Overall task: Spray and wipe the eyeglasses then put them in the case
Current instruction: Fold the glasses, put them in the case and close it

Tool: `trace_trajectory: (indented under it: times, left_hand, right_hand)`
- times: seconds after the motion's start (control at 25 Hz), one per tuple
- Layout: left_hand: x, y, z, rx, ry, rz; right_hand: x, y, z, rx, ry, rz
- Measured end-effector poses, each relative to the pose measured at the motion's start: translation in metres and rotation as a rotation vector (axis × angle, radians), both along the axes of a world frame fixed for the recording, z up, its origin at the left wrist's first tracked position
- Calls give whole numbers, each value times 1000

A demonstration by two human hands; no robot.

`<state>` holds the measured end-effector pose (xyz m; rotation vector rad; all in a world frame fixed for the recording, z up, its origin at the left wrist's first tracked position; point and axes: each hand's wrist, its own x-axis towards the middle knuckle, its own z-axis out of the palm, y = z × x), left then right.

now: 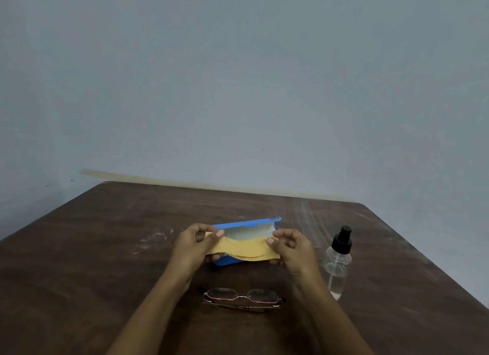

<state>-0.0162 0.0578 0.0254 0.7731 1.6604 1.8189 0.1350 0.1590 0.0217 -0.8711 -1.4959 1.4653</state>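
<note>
both hands, left (pixel 194 245) and right (pixel 287 245), pinch the yellow cloth (pixel 246 250) at its top corners, stretched over the open blue case (pixel 246 226).

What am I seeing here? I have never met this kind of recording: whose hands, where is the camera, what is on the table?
There is no machine: a person works with bare hands, and the single picture comes from a camera worn on their head, looking forward and down. The left hand and right hand each pinch an upper corner of a yellow cloth, held between them. Behind it an open blue case sits on the brown table. Folded eyeglasses lie nearer the person; a clear spray bottle stands upright on the right.
</note>
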Motion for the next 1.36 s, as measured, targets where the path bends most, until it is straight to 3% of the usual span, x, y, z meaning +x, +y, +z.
trace_trajectory:
  times: [0.36,0.76,1.16,1.36]
  left_hand:
    - [-1,3,-5,-39,91,66]
    - [0,5,-9,-100,202,220]
    - [0,14,-12,-96,329,314]
    - [-1,18,-13,-83,427,355]
  right_hand:
    - [-3,7,0,25,32,-25]
    - [-10,20,0,98,-148,-122]
    - [-24,21,-3,477,-399,-328]
    - [-22,21,-10,559,-464,-359]
